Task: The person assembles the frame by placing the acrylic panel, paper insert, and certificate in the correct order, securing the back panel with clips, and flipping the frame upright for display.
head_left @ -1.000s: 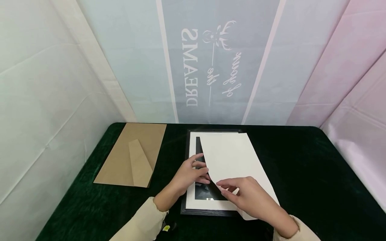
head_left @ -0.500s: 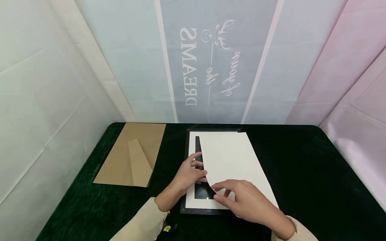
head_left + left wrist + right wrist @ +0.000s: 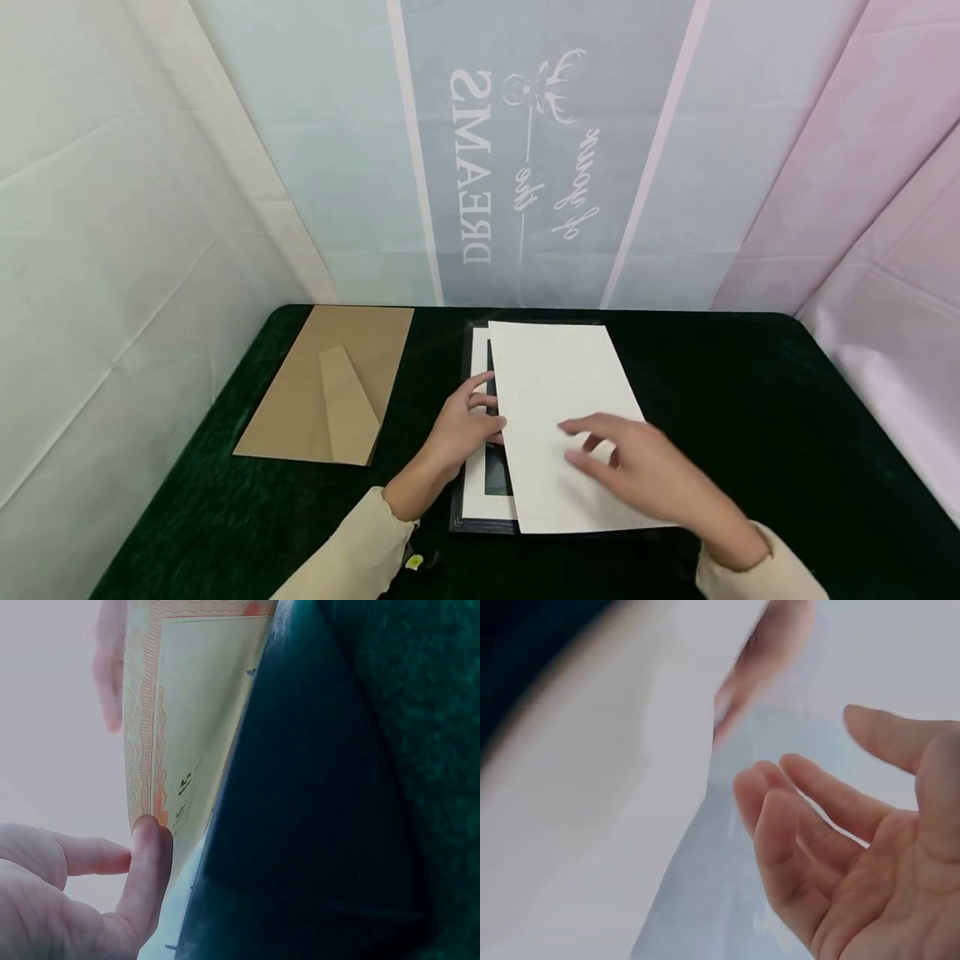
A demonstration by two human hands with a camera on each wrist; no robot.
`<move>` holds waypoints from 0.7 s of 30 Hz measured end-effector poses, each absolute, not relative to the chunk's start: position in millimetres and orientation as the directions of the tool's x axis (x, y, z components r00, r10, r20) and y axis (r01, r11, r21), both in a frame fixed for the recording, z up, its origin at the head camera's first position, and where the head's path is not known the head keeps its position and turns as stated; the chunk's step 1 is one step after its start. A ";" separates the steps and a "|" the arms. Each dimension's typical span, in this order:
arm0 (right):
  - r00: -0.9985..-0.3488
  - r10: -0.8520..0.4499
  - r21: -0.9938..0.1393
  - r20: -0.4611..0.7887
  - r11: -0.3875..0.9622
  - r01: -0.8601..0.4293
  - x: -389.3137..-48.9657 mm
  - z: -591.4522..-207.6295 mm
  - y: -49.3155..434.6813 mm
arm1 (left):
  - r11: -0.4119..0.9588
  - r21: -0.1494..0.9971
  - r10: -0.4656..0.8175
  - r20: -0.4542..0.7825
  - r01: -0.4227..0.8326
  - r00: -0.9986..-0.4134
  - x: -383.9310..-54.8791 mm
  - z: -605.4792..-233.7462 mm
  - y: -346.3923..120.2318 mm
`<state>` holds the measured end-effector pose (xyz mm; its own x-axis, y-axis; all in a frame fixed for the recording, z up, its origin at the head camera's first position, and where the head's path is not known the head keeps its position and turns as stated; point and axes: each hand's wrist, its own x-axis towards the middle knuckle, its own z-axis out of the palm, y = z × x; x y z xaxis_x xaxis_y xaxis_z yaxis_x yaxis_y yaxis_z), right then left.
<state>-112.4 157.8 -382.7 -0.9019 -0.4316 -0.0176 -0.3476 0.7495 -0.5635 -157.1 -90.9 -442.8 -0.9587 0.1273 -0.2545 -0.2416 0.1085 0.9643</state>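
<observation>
A white sheet (image 3: 570,375) lies slantwise over a black picture frame (image 3: 480,527), its plain side up. In the left wrist view its underside shows a patterned orange border and some writing, like a certificate (image 3: 199,697). My left hand (image 3: 461,425) pinches the sheet's left edge. Beside that edge, a strip of the frame's white mat (image 3: 478,507) and dark inner panel (image 3: 498,473) shows; the sheet hides the rest. My right hand (image 3: 637,462) hovers over the sheet's lower right part, fingers loosely bent and holding nothing.
To the left lies a brown backing board (image 3: 285,408) with its stand leg (image 3: 348,408) folded flat. Dark green cloth (image 3: 750,417) covers the table. Fabric walls (image 3: 540,283) rise behind and at the sides. A small dark object with a yellow mark (image 3: 415,563) is near my left sleeve.
The right hand has let go of the certificate's lower left corner and moved up and right. The sheet has flattened and covers more of the frame; the left hand stays at its left edge.
</observation>
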 end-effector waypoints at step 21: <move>-0.963 -0.220 -0.660 -0.154 0.748 -0.065 -178.8 -426.5 250.0 | -0.007 0.986 0.135 -0.163 -0.165 -0.977 -166.6 -438.7 -106.8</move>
